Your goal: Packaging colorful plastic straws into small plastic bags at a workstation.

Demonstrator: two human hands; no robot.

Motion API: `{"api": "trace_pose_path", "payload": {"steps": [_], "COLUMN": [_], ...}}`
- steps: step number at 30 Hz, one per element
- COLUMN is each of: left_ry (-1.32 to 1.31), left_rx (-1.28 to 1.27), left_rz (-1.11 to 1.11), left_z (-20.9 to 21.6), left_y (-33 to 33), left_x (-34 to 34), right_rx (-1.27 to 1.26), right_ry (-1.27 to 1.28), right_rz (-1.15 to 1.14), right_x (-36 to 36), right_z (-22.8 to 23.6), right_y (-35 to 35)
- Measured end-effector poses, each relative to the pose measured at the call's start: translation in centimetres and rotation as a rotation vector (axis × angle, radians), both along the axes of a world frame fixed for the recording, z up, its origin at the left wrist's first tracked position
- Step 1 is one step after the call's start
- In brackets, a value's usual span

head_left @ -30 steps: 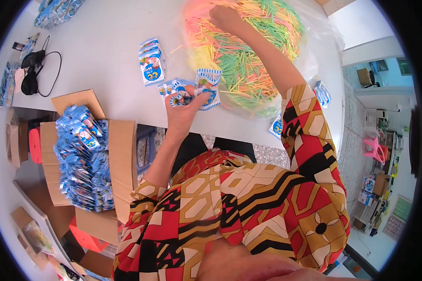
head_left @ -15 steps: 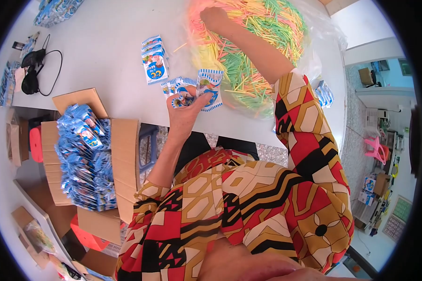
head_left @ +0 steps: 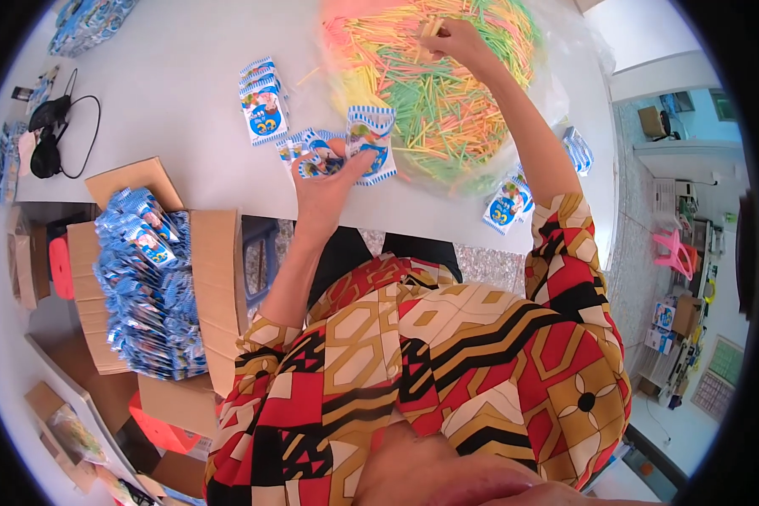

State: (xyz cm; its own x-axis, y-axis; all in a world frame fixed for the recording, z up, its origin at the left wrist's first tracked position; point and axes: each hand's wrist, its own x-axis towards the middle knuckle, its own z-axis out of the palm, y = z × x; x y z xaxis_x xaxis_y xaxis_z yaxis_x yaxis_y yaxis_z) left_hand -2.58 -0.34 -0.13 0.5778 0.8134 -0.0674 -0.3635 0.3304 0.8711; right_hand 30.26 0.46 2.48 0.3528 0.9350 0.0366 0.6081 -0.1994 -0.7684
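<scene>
My left hand (head_left: pixel 319 198) is closed on small blue-and-white striped packets, near the table's front edge. One clear-fronted packet (head_left: pixel 371 135) stands up between thumb and fingers, and others lie fanned under the palm. Pinched in the fingers of my right hand (head_left: pixel 464 46) are a few short pale yellow and orange sticks (head_left: pixel 431 32). This hand hovers over a large heap of pink, green, yellow and orange sticks (head_left: pixel 447 118), which lies on a clear plastic sheet or bag (head_left: pixel 557 76). What the sticks are made of cannot be told.
A short stack of packets (head_left: pixel 263 110) lies left of the heap. More packets (head_left: pixel 506 207) sit at the right front edge, with others (head_left: pixel 577 150) behind. An open cardboard box (head_left: pixel 215 287) full of packets stands left of me. A black strapped item (head_left: pixel 52 135) rests at far left.
My right hand has come from the heap's far left toward its right and nearer, with sticks now showing in its fingers. Packets at the right edge are uncovered. My left hand keeps its hold.
</scene>
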Motion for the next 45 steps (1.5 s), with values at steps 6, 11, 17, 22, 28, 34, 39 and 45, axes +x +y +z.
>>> {"api": "trace_pose_path", "payload": {"steps": [6,11,17,22,28,34,39,45], "left_ry": [-0.007,0.032,0.043,0.081,0.141,0.224,0.209,0.094], "left_rx": [0.039,0.091,0.075,0.23,0.301,0.391,0.328,0.314], "left_rz": [-0.007,-0.049,0.012,-0.117,-0.132,-0.126,-0.129,-0.154], "left_z": [0.5,0.6,0.4,-0.2,-0.7,-1.0,-1.2,-1.0], "left_y": [0.7,0.8,0.2,0.5,0.4,0.6,0.7,0.5], "left_x": [0.9,1.6,2.9,3.7,4.1,4.3,4.3,4.1], "right_rx": [0.084,0.166,0.321,0.783,0.183,0.144,0.162,0.177], "right_ry": [-0.155,0.068,0.365,0.701,0.391,0.323,0.401,0.483], "right_rz": [-0.131,-0.206,-0.033,0.69,0.093,0.058,0.017,0.023], "right_x": [-0.9,-1.1,-6.8,-7.4,-9.7,-10.9,-11.1,-10.5], "right_z": [-3.2,-0.3,8.7,9.4,11.7,12.1,13.1,11.8], "right_y": [-3.3,-4.6,-6.8,-7.3,-9.0,-9.5,-9.8,-9.5]}}
